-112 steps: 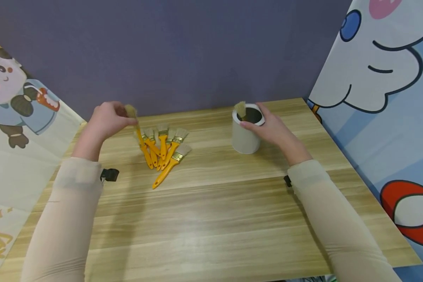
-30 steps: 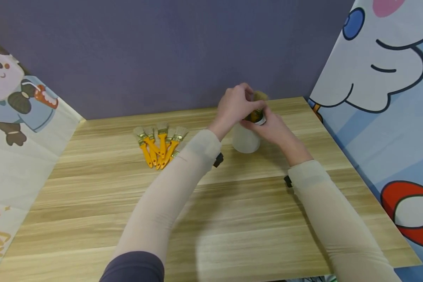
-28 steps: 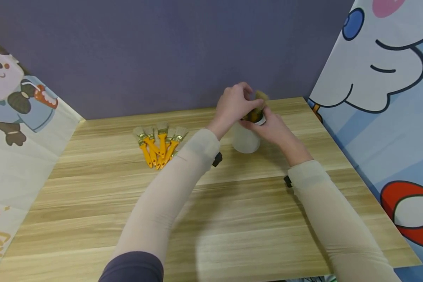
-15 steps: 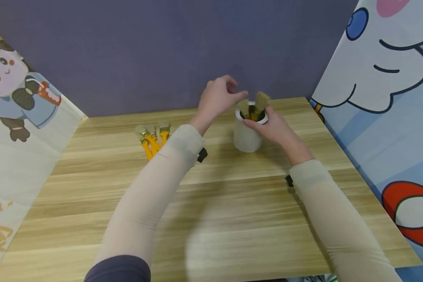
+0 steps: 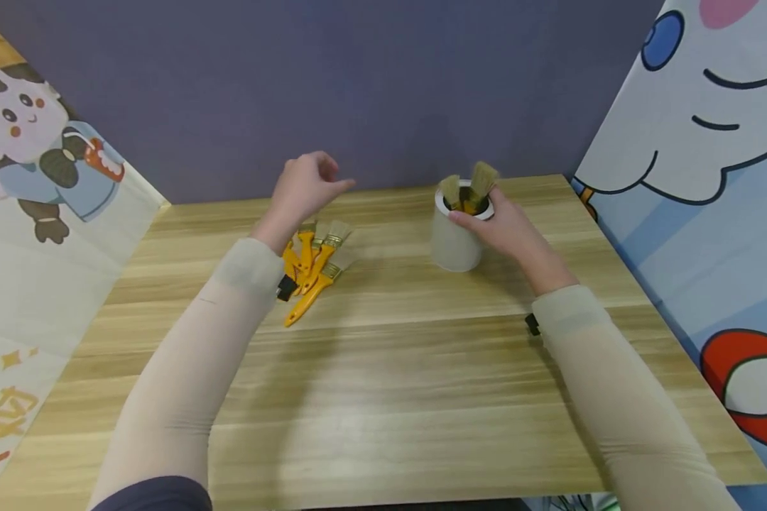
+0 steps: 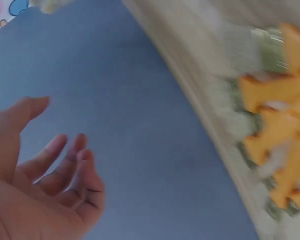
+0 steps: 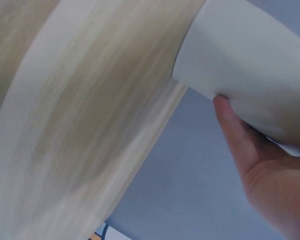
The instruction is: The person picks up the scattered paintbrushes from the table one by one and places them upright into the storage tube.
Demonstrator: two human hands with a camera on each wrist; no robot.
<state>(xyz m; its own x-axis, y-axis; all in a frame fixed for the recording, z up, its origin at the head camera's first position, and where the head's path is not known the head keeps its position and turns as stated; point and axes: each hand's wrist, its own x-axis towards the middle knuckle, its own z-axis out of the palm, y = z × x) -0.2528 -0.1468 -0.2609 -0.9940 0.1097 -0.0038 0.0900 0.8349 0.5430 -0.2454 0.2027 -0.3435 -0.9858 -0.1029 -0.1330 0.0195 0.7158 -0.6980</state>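
Note:
My right hand [image 5: 508, 223] grips the rim of a white cylindrical cup [image 5: 455, 245] standing on the table at the back right; its side [image 7: 245, 55] fills the corner of the right wrist view. Two paintbrushes [image 5: 484, 179] stand in the cup, bristles up, their handles hidden inside. Above a pile of orange-handled paintbrushes [image 5: 307, 301], my left hand [image 5: 307, 186] is in the air with nothing in it. In the left wrist view its fingers [image 6: 65, 170] are loosely bent and the thumb stands apart. The left forearm covers part of the pile in the head view.
The wood-grain table [image 5: 383, 397] reaches back to a plain blue-purple wall panel [image 5: 383, 92]. Cartoon-printed panels stand at the left [image 5: 45, 156] and right [image 5: 703, 234]. Some cables [image 5: 569, 502] show below the front edge.
My left hand carried a paintbrush from the pile to the cup, let go of it there, and moved back left over the pile. The right hand has kept its grip on the cup.

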